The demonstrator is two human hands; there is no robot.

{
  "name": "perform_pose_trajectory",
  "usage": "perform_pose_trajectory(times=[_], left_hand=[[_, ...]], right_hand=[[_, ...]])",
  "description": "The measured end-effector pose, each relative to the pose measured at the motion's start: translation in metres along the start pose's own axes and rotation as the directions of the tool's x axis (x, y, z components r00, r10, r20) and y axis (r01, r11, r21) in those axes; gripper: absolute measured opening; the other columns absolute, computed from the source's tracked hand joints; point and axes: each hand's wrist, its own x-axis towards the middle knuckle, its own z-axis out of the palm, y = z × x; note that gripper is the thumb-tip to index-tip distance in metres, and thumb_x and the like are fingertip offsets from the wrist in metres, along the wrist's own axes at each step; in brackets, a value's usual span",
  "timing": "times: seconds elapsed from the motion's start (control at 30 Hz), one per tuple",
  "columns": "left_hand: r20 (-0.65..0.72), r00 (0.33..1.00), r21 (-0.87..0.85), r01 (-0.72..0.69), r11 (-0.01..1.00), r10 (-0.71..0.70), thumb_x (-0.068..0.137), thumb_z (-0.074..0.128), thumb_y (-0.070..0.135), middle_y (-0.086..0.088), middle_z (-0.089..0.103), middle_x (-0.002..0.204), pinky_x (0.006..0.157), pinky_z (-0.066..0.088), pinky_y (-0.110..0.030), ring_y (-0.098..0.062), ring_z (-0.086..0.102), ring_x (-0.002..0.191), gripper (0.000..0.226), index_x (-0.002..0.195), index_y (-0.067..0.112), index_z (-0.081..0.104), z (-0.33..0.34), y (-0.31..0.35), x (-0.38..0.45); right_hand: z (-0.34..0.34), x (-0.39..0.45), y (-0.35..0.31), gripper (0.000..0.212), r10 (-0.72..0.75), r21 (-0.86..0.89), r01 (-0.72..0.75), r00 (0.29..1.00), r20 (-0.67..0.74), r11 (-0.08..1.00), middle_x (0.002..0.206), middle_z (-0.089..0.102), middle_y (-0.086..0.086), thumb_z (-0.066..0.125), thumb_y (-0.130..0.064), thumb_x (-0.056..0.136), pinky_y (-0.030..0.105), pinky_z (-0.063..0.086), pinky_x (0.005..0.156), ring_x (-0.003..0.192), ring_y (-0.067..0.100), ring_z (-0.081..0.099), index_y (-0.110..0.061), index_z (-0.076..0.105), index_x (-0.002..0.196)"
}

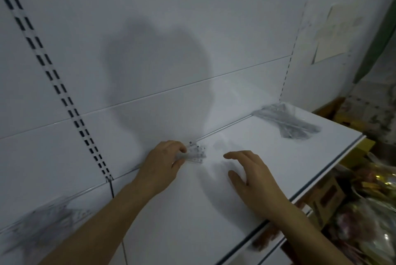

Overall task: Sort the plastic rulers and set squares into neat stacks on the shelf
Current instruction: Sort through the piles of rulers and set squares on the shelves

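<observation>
Already a small bundle of clear rulers (196, 153) sits near the back edge of the shelf (267, 153), pinched in the left hand (165, 162). Another clear pile (287, 121) lies at the far right corner, and a blurred heap (42, 224) at left looks unsorted (hard to tell). Nearby, the right hand (252, 177) hovers spread and empty.

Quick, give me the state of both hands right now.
Left hand: closed on a small bundle of clear plastic rulers at the back of the shelf.
Right hand: open, fingers spread, holding nothing.
</observation>
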Motion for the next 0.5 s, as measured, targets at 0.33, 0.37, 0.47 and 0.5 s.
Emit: perform_pose_trajectory(times=[0.33,0.37,0.47,0.5], left_hand=[[-0.099,0.989,0.098,0.124,0.987,-0.114,0.089,0.065,0.016,-0.004,0.064,0.118,0.103,0.031,-0.016,-0.017,0.055,0.114,0.024,0.112,0.012,0.065,-0.015,-0.007,-0.028],[-0.103,0.984,0.104,0.154,0.983,-0.143,0.09,0.061,0.023,-0.003,0.063,0.121,0.104,0.029,-0.015,-0.015,0.052,0.117,0.027,0.115,0.013,0.065,-0.023,-0.006,-0.037],[-0.105,0.969,0.152,0.239,0.959,-0.225,0.093,0.048,0.04,0.0,0.062,0.124,0.104,0.037,-0.024,-0.015,0.054,0.117,0.04,0.121,0.015,0.063,-0.051,-0.008,-0.073],[-0.119,0.961,0.176,0.268,0.947,-0.25,0.093,0.046,0.041,-0.001,0.063,0.124,0.102,0.042,-0.03,-0.017,0.055,0.116,0.042,0.121,0.015,0.063,-0.063,-0.009,-0.087]], right_hand=[[-0.011,0.038,0.006,0.036,-0.157,0.018,0.156,0.974,0.165,0.988,0.137,0.051,-0.016,0.057,-0.027,0.099,0.02,0.035,0.107,0.128,0.006,0.044,-0.034,0.054,0.135],[-0.009,0.043,-0.002,0.037,-0.195,0.017,0.195,0.963,0.188,0.981,0.136,0.052,-0.014,0.058,-0.026,0.099,0.024,0.037,0.108,0.127,0.008,0.044,-0.033,0.055,0.135],[0.007,0.057,-0.03,0.038,-0.299,0.019,0.305,0.916,0.267,0.952,0.136,0.054,-0.01,0.059,-0.025,0.098,0.031,0.038,0.11,0.128,0.012,0.044,-0.03,0.055,0.135],[0.014,0.06,-0.043,0.038,-0.335,0.021,0.344,0.896,0.291,0.939,0.137,0.054,-0.009,0.06,-0.025,0.098,0.031,0.037,0.11,0.129,0.012,0.043,-0.03,0.055,0.135]])
